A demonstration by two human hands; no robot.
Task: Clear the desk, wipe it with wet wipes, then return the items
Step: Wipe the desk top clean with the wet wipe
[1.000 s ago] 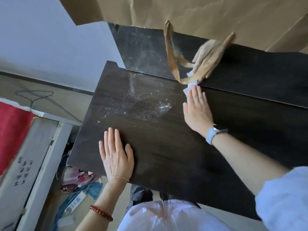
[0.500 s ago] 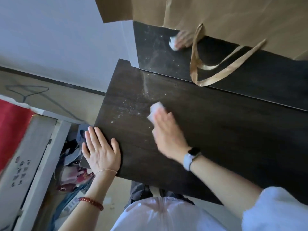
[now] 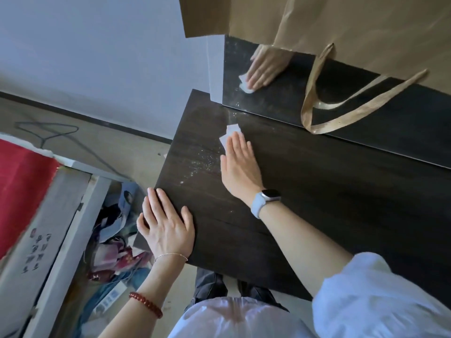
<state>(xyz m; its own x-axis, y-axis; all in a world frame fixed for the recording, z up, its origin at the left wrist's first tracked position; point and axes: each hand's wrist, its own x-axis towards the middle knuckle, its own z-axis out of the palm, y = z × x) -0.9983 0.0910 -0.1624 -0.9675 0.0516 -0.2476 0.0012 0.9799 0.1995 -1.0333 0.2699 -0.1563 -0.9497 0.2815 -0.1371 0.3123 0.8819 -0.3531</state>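
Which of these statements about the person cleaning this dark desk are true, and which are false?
1. The right hand presses a white wipe flat on the desk. True.
2. The left hand holds a spray bottle. False: it rests flat and empty near the desk's corner.
3. A smartwatch sits on the right wrist. True.
4. The dusty specks lie to the right of the wiping hand. False: they lie to its left.
5. A brown paper bag with a ribbon handle hangs at the back of the desk. True.
6. The desk is covered with books. False: no books lie on it.
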